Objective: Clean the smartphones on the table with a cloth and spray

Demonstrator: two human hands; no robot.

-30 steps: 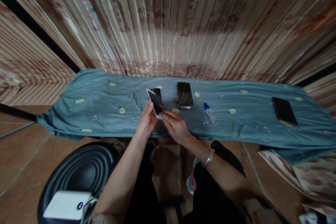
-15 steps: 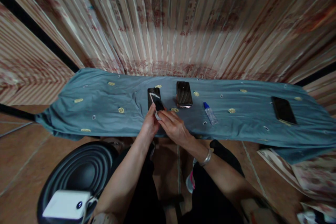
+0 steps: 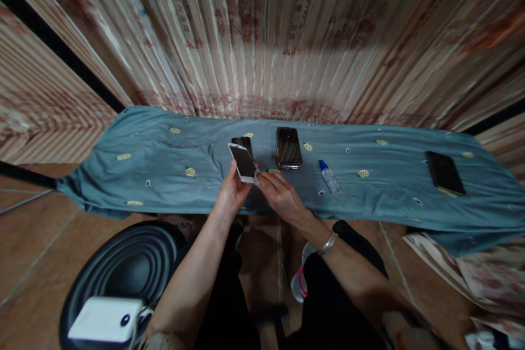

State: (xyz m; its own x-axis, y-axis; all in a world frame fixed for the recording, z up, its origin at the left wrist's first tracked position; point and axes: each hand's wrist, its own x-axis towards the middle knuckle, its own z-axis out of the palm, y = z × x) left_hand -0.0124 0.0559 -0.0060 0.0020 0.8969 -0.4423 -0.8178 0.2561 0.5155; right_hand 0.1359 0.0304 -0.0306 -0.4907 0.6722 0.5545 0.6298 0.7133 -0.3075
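Fingers [image 3: 233, 168] of my left hand [image 3: 231, 192] hold a white phone [image 3: 243, 162]; my right hand [image 3: 282, 193] pinches something pale [image 3: 257, 177] beside it.

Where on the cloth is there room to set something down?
Bare cloth runs from the left hand to its left end, and between the bottle and rightmost phone. Crowded: around the white phone, right hand and dark stack.

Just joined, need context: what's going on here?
The person's left hand holds a white-framed smartphone, screen visible, above the teal cloth. At its near corner, the right hand pinches a small pale piece, too small to identify. A partly hidden black phone lies beyond. Rightward lie a phone stack, a blue-capped clear bottle and a dark slab.
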